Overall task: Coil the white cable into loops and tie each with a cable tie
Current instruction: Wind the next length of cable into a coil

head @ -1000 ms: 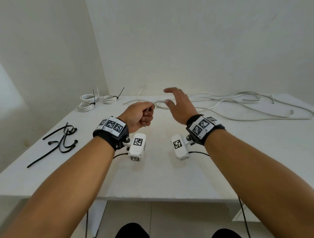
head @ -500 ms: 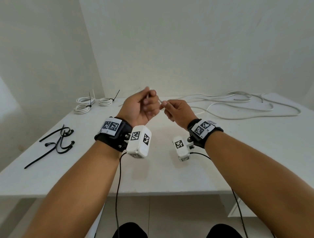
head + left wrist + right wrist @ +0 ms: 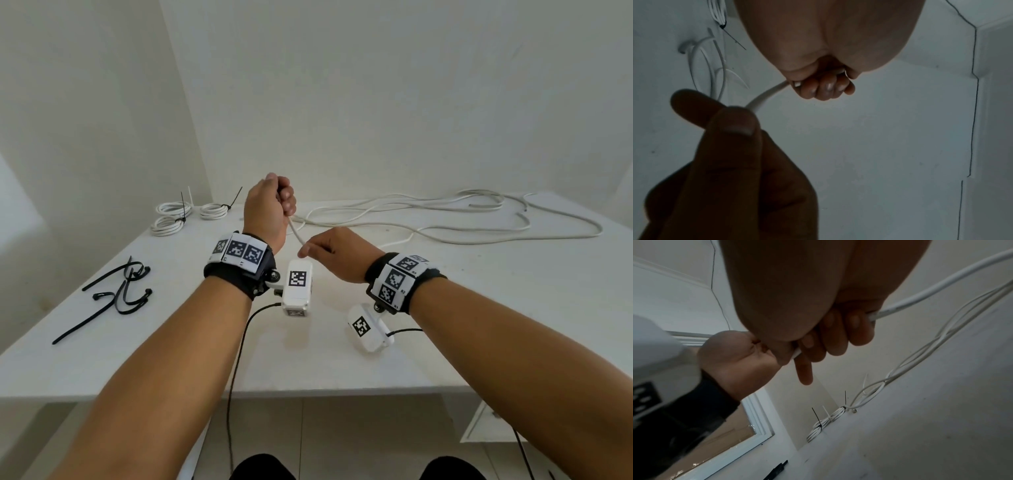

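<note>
A long white cable (image 3: 445, 219) lies in loose tangled runs across the back right of the white table (image 3: 342, 359). My left hand (image 3: 274, 205) is raised above the table, fist curled round the cable's near end (image 3: 766, 95). Below it to the right, my right hand (image 3: 329, 253) pinches the same cable (image 3: 920, 296) between thumb and fingers, a short taut stretch (image 3: 296, 234) running between the two hands. Black cable ties (image 3: 116, 291) lie at the table's left side.
Three small white coils (image 3: 186, 214), each bound with a tie, sit at the back left corner by the wall. The table's front edge runs below my forearms, with tiled floor beneath. Thin black camera leads hang from both wrists.
My left hand has risen with the cable end gripped in its fist. My right hand, open over the cable a second ago, closed on it and slid down and toward me along it.
</note>
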Tool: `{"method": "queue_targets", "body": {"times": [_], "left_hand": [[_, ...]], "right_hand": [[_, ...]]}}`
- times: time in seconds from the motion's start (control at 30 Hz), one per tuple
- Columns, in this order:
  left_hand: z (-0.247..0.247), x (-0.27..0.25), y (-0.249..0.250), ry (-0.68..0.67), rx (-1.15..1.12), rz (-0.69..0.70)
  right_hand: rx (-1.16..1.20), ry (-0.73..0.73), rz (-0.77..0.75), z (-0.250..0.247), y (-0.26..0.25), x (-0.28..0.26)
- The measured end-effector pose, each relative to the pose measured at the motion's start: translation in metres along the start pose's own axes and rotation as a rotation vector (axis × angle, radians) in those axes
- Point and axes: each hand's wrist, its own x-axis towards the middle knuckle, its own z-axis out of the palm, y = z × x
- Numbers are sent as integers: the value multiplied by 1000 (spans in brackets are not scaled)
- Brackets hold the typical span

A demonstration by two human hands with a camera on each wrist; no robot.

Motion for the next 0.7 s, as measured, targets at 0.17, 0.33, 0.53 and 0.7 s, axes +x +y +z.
{"method": "queue_targets", "body": {"times": [0.17, 0.33, 0.53, 0.7], "left_hand": [[-8, -5, -9, -108, 602, 160], [-21, -11, -10, -528, 1274, 123], [-38, -22, -13, -588, 1151, -76], [-40, -38, -16, -521, 658, -304]], "right_hand": [[-106, -78, -48, -5, -12, -3], [-165, -60, -130, -23, -14, -1], [-82, 3, -116, -58, -17, 3], [9, 47, -100, -74, -8, 10]]}}
